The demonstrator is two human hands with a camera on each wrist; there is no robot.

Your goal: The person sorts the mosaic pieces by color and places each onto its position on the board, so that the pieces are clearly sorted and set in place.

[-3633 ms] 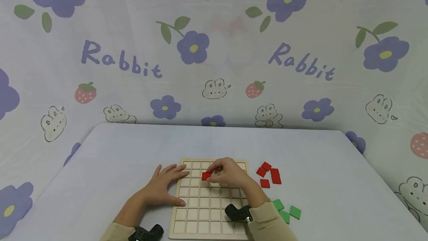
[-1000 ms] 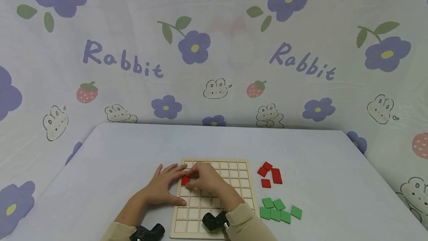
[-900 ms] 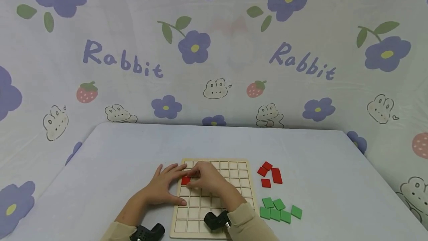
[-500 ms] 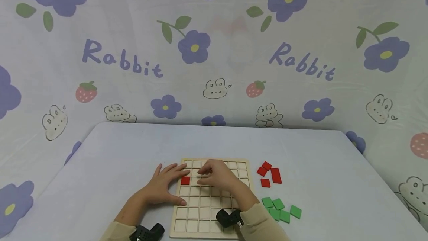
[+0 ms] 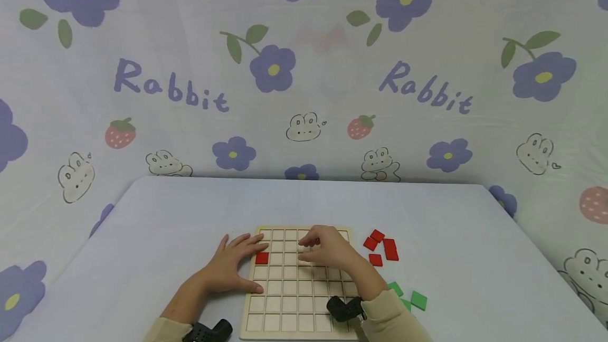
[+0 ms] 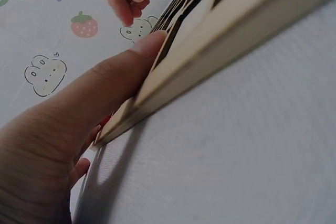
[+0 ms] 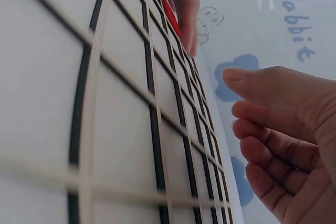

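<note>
A wooden grid board [image 5: 275,304] lies on the white table. One red square tile [image 5: 262,258] sits in a cell of its leftmost column, near the far end; the right wrist view shows this red tile [image 7: 170,17] beside the left hand's fingers. My left hand [image 5: 230,267] rests on the board's left edge with fingers spread, its thumb [image 6: 149,45] on the frame. Above the board's right half, my right hand [image 5: 328,249] hovers with loosely bent fingers and a gap between thumb and index finger. Nothing is in it.
Right of the board lie several red tiles [image 5: 376,260], including a longer red piece [image 5: 391,249]. Nearer, several green tiles [image 5: 419,300] are partly covered by the right sleeve [image 5: 394,315]. A printed cloth [image 5: 332,94] hangs behind the table [image 5: 190,210].
My right hand carried the red tile left across the board, let go of it in the leftmost column, then drew back rightward. The left hand has stayed in place.
</note>
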